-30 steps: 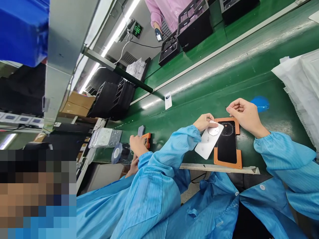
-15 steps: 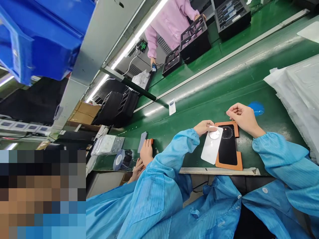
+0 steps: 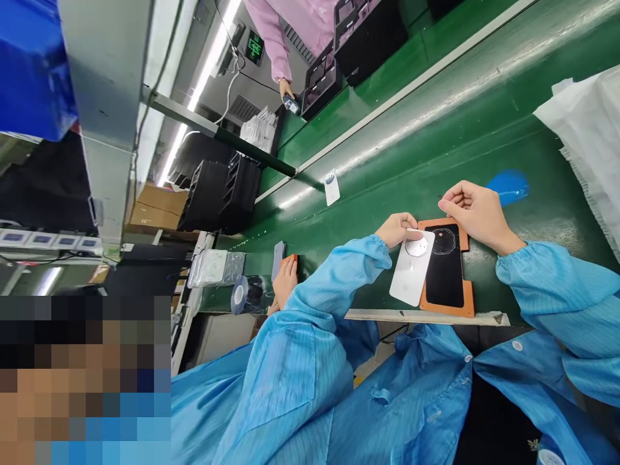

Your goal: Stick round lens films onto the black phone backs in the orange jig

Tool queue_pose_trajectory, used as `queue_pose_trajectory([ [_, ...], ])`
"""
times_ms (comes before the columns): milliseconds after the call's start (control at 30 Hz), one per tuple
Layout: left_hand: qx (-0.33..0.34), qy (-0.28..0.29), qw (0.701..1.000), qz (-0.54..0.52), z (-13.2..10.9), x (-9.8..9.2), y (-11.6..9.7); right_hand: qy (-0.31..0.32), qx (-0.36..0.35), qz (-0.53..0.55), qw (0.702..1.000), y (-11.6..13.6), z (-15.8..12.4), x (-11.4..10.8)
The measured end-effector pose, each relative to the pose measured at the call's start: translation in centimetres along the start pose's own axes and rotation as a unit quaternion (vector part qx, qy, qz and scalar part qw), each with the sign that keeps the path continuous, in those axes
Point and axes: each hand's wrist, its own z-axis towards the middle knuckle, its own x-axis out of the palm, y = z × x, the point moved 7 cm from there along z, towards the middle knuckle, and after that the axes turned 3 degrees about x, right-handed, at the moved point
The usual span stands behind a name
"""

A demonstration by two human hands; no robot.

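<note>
My left hand (image 3: pixel 398 227) pinches the top edge of a white phone-shaped sheet (image 3: pixel 405 279) with a round white patch near its upper end. The sheet is tilted beside an orange fixture (image 3: pixel 468 298) and overlaps its left edge. In the fixture lies a flat black phone-sized panel (image 3: pixel 444 278) with an outlined camera area at the top. Above the fixture's upper right corner is my right hand (image 3: pixel 477 213), thumb and fingertips closed together. Whatever they hold, if anything, is too small to make out.
A blue film piece (image 3: pixel 508 187) lies behind my right hand. White packing sheets (image 3: pixel 591 123) are at the right, a small white card (image 3: pixel 332 188) farther back. At left, a co-worker's hand (image 3: pixel 285 281) rests by an orange fixture near a tape roll (image 3: pixel 239 295). Black trays (image 3: pixel 372 45) stand across the bench.
The camera view has shifted. My right hand has come slightly closer to the fixture, while my left still pinches the white sheet. The co-worker across the bench has tilted a handheld device.
</note>
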Motion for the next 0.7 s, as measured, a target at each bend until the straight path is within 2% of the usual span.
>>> queue_pose_trajectory([
  [133,-0.017,-0.023,1.000,0.000,-0.5,0.0,0.2,0.005,-0.006,-0.009,1.000,0.0,0.0,0.0],
  [233,0.005,-0.027,1.000,0.011,-1.5,0.2,-1.6,0.037,-0.004,0.007,0.999,0.3,-0.1,0.2],
  [300,0.060,-0.031,0.998,0.017,-2.8,0.4,-4.1,0.093,0.009,0.054,0.994,0.8,-0.4,0.9],
  [367,0.191,-0.057,0.979,0.038,-4.8,0.7,-8.1,0.156,0.003,0.110,0.982,1.7,-1.2,1.7],
  [433,0.374,-0.099,0.919,0.078,-7.9,1.5,-12.4,0.169,-0.040,0.133,0.976,3.0,-2.0,1.7],
  [467,0.459,-0.116,0.875,0.096,-9.5,2.1,-14.2,0.151,-0.074,0.130,0.977,3.7,-2.4,1.4],
  [533,0.586,-0.129,0.792,0.118,-12.1,3.6,-16.3,0.090,-0.157,0.118,0.976,5.2,-3.0,0.3],
  [600,0.657,-0.118,0.735,0.120,-13.3,4.9,-17.1,0.046,-0.233,0.115,0.965,6.4,-3.5,-0.7],
  [700,0.698,-0.112,0.702,0.091,-13.3,5.5,-17.1,0.014,-0.302,0.109,0.947,7.4,-3.8,-1.7],
])
